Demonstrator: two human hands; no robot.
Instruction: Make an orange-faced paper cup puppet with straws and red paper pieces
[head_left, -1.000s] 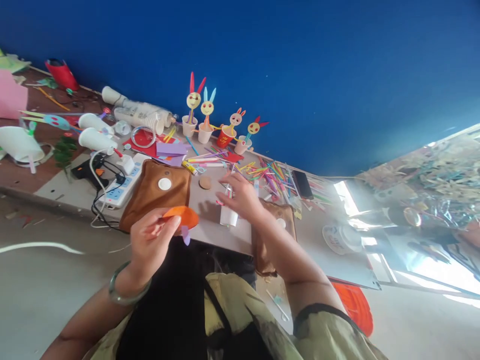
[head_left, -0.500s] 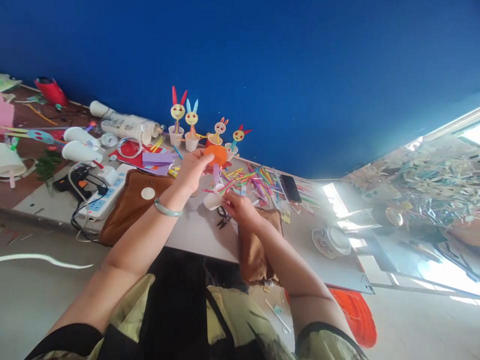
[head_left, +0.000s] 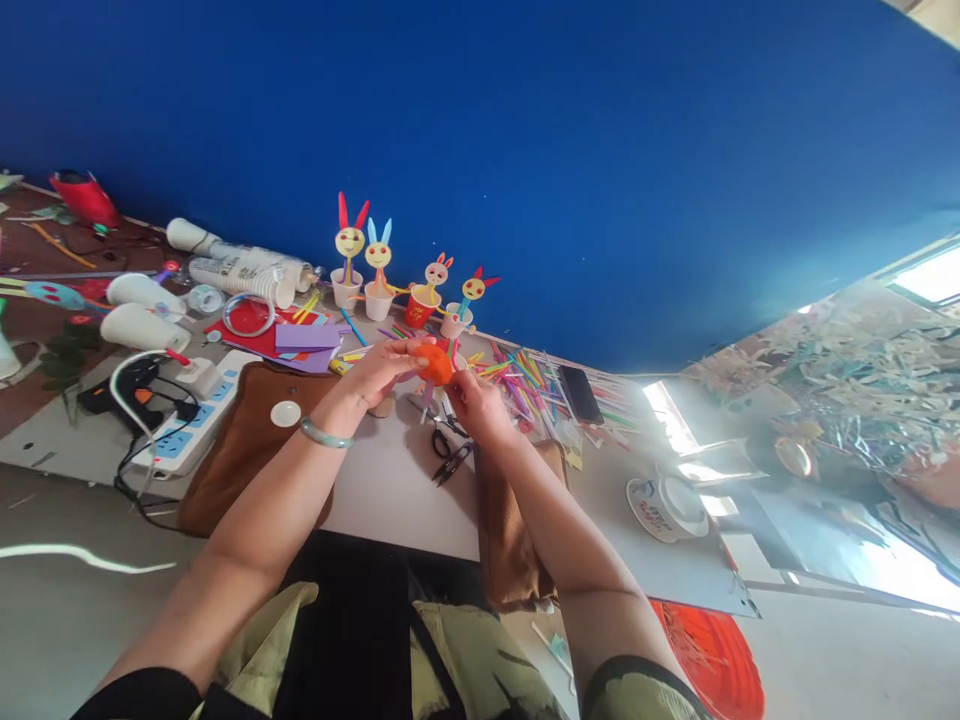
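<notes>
An orange disc [head_left: 433, 366], apparently of paper, is pinched at its left side by my left hand [head_left: 386, 370], closed with the thumb in front. A purple strip [head_left: 428, 394] hangs below the disc. My right hand [head_left: 480, 405] is closed at the disc's right edge; what its fingertips pinch is mostly hidden. Both hands are above the table [head_left: 397, 495]. Scissors [head_left: 452, 463] with black handles lie just below my right hand.
Several rabbit-faced figures in cups, one a red cup [head_left: 421, 308], stand along the blue wall. Colourful sticks [head_left: 525, 385] and a phone [head_left: 580, 394] lie right of them. Brown cloths [head_left: 225, 450], a power strip [head_left: 191, 425], paper cups [head_left: 142, 328] and a white bowl [head_left: 667, 508] surround the work area.
My left hand has lowered the orange disc, and my right hand has come up beside it. The white piece earlier at my right hand no longer shows clearly. The view has shifted slightly.
</notes>
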